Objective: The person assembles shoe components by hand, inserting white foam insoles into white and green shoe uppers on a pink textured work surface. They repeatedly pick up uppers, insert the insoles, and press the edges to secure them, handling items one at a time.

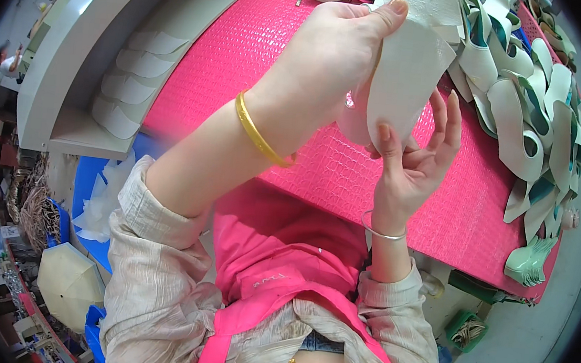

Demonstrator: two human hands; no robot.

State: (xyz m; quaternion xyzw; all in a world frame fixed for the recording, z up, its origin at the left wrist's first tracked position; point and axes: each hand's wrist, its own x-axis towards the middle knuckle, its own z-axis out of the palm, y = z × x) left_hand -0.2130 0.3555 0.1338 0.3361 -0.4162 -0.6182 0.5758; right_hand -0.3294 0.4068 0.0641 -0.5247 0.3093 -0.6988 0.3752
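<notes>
Raised over the pink table [247,46] is a white, curved shoe upper piece [411,67], smooth and rounded at its lower end. My left hand [340,51] grips its upper left side, thumb on top. Lower down, my right hand [418,141] holds the bottom end between thumb and fingers, with the other fingers stretched out. A second pale flap [356,121] shows behind the piece, partly hidden. Just beyond my hands, a white piece [434,4] overlaps the top of the held one; whether they are joined I cannot tell.
Shoe uppers [511,111] with green linings are heaped along the table's right side. Pale green pieces [531,261] are stacked at the near right corner. Several curved white pieces [122,91] lie in the grey machine's channel on the left. A blue bin [90,185] stands below it.
</notes>
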